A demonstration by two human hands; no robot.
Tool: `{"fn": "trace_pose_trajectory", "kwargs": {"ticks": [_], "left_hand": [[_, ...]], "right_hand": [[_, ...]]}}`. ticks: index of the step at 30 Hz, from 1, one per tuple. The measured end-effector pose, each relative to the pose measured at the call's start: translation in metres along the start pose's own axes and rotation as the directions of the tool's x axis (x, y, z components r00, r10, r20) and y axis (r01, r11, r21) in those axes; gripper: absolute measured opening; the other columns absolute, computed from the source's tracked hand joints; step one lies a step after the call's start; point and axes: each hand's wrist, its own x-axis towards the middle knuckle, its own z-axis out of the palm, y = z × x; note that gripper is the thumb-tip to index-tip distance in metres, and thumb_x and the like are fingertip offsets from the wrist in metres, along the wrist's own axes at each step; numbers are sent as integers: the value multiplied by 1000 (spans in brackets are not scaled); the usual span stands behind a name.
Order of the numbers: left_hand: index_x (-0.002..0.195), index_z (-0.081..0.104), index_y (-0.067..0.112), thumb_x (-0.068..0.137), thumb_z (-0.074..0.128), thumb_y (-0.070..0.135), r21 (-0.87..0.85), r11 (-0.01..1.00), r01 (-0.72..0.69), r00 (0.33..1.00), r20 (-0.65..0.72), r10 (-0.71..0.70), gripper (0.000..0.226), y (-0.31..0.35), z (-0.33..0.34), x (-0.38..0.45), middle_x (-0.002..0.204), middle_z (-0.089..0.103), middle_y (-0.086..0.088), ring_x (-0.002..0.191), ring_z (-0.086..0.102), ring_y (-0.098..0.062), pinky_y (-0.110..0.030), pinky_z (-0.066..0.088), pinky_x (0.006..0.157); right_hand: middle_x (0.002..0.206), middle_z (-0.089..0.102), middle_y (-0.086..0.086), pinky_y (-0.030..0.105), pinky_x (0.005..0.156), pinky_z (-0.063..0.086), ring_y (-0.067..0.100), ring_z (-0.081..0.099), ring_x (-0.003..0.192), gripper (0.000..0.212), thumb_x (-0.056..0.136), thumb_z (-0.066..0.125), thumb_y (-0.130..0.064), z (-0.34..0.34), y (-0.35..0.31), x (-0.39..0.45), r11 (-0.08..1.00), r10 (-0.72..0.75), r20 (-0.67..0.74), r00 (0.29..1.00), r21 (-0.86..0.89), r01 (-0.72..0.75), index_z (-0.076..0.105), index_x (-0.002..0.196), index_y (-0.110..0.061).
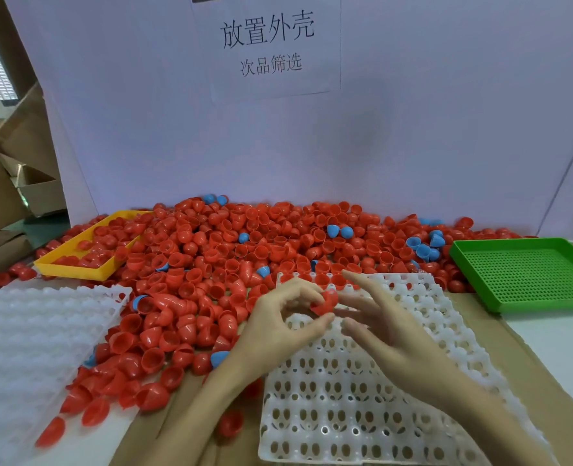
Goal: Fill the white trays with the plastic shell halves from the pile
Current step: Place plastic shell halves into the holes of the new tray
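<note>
A big pile of red shell halves (231,250), with a few blue ones mixed in, covers the back and left of the table. A white tray (339,398) with rows of open sockets lies in front of me. Above its far part, my left hand (278,317) pinches a red shell half (327,302) between thumb and fingertips. My right hand (379,317) hovers beside it with fingers spread and straight, its fingertips near or touching the same shell. A few red shells sit in the tray's far row.
A second white tray (26,348) lies at the left, bumps up. A yellow tray (77,267) with red shells sits at the back left. A green perforated tray (530,274) stands at the right. A white board with a paper sign rises behind the pile. Cardboard boxes stand far left.
</note>
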Motion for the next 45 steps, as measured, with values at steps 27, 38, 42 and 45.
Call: {"fn": "trace_pose_trajectory", "kwargs": {"ticks": [27,38,42,45], "left_hand": [[119,66,22,88,86,20,-105,993,47,998,-46,-52,37,6,8,-1,116,73,0,114,71,-25,-33,57,99],[126,65,22,111,49,39,-247,930,272,962,70,-263,28,5,5,0,95,73,-6,77,63,-21,-31,55,77],[120,68,7,113,37,43,-223,924,312,950,94,-298,47,6,8,-1,82,64,-2,73,56,-20,-32,51,69],[113,71,4,112,35,45,-178,930,321,945,121,-303,55,8,8,-2,74,63,-3,67,54,-20,-30,49,66]], "right_hand": [[115,64,-15,23,80,57,13,66,110,52,90,80,-12,-5,-8,2,987,-156,-237,959,-67,144,62,132,-35],[112,70,-8,32,77,62,18,72,102,28,105,58,-24,-2,-7,0,990,-119,-219,968,46,132,62,130,-36],[124,68,-14,28,80,61,16,69,110,38,101,65,-8,3,-10,0,981,-195,-179,964,-59,187,63,128,-35],[125,67,-14,21,79,57,15,68,110,38,97,71,-9,9,-10,-1,974,-220,-172,960,-101,205,65,125,-35]]}}
